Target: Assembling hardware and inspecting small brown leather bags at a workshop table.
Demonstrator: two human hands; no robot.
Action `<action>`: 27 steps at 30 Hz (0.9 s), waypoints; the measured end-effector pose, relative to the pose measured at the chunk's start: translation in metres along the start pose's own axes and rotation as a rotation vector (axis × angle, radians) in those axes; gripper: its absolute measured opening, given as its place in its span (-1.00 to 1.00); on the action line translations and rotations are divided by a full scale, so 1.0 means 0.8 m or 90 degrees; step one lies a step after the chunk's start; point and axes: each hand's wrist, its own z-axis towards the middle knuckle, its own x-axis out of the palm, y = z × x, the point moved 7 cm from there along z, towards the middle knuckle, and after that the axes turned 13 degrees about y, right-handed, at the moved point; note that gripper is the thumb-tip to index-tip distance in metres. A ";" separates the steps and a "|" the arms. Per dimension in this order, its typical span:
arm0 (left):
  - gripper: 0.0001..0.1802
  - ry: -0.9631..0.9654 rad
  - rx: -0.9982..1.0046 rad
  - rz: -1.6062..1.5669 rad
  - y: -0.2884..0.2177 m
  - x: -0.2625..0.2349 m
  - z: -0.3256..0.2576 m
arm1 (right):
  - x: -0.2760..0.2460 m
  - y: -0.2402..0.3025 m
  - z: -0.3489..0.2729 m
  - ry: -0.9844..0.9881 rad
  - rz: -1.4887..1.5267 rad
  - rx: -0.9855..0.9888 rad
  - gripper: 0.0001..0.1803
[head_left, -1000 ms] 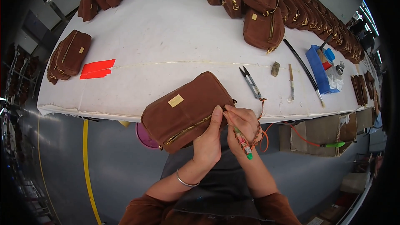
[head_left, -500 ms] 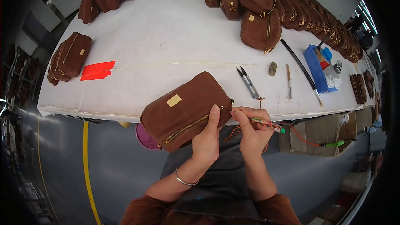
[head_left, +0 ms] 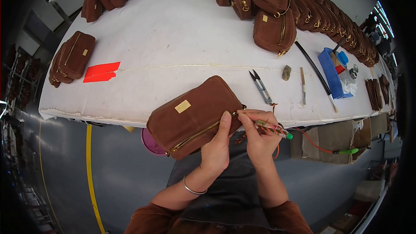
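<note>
A brown pouch (head_left: 203, 99) with a small gold plate (head_left: 182, 106) and a gold zipper (head_left: 197, 134) is tilted at the table's front edge. My left hand (head_left: 214, 152) grips its near right side, thumb on top beside the zipper's end. In my closed right hand (head_left: 261, 143) lies a pen-like tool (head_left: 272, 128) with a patterned handle and green end cap. That hand's thumb and forefinger pinch at the gold hardware by the zipper's right end. Whatever sits between those fingertips is too small to make out, and the tool's tip is hidden.
Thread snips (head_left: 260, 87), a small stone-like lump (head_left: 286, 73), a thin brush (head_left: 303, 86) and a long black brush (head_left: 314, 71) lie right. Beyond stands a blue tray (head_left: 330, 76) with bottles. Brown pouches (head_left: 274, 30) fill the back right; others (head_left: 77, 54) stand left.
My right thumb and forefinger have moved slightly left, up to the zipper's end. The pen-like tool has shifted left with the hand, and its thin tip no longer shows.
</note>
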 end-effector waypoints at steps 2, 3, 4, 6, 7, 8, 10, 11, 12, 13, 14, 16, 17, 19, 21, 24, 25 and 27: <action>-0.67 -0.009 0.002 -0.011 0.000 0.002 0.000 | 0.001 0.001 -0.001 0.001 -0.023 -0.008 -0.88; -0.67 -0.017 0.004 -0.021 0.000 0.001 -0.001 | 0.002 0.006 -0.002 -0.005 -0.068 -0.029 -0.88; -0.67 -0.017 0.005 -0.021 0.000 0.001 -0.001 | 0.004 0.010 -0.003 -0.010 -0.111 -0.051 -0.88; -0.66 -0.029 -0.013 -0.031 0.002 -0.002 -0.002 | 0.010 0.014 -0.004 -0.007 -0.172 -0.078 -0.88; -0.66 -0.029 -0.013 -0.031 0.002 -0.002 -0.002 | 0.014 0.017 -0.006 -0.004 -0.235 -0.104 -0.89; -0.66 -0.041 -0.001 -0.030 0.001 -0.003 -0.003 | 0.016 0.016 -0.007 -0.003 -0.234 -0.105 -0.89; -0.66 -0.051 0.011 -0.030 0.000 -0.005 -0.003 | 0.022 0.020 -0.012 -0.004 -0.359 -0.140 -0.90; -0.66 -0.056 0.002 -0.027 0.004 -0.008 -0.002 | 0.023 0.017 -0.012 -0.004 -0.360 -0.141 -0.90; -0.67 -0.061 -0.007 -0.023 0.007 -0.010 -0.002 | 0.025 0.017 -0.013 -0.013 -0.393 -0.174 -0.91; -0.67 -0.058 -0.007 -0.024 0.008 -0.011 -0.001 | 0.026 0.019 -0.015 -0.023 -0.427 -0.207 -0.91; -0.67 -0.060 -0.004 -0.015 0.009 -0.012 -0.001 | 0.025 0.019 -0.016 -0.024 -0.429 -0.209 -0.91; -0.67 -0.062 0.002 -0.005 0.009 -0.014 -0.001 | 0.024 0.018 -0.020 -0.015 -0.408 -0.212 -0.90; -0.67 -0.060 -0.001 0.003 0.008 -0.016 -0.001 | 0.026 0.017 -0.024 -0.015 -0.406 -0.213 -0.90; -0.67 -0.058 -0.004 0.009 0.006 -0.014 -0.003 | 0.013 0.006 -0.029 -0.056 -0.229 -0.152 -0.89; -0.68 -0.018 0.002 0.004 0.001 -0.001 -0.003 | 0.004 0.002 -0.025 -0.072 -0.098 -0.102 -0.88; -0.67 0.014 0.009 0.003 0.001 0.003 -0.002 | -0.005 -0.007 -0.016 -0.078 0.041 -0.050 -0.87; -0.67 0.014 0.009 0.004 0.000 0.002 -0.002 | -0.004 -0.008 -0.015 -0.064 0.052 -0.045 -0.87; -0.67 0.018 0.006 0.006 0.001 0.002 -0.001 | -0.005 -0.008 -0.014 -0.062 0.059 -0.032 -0.87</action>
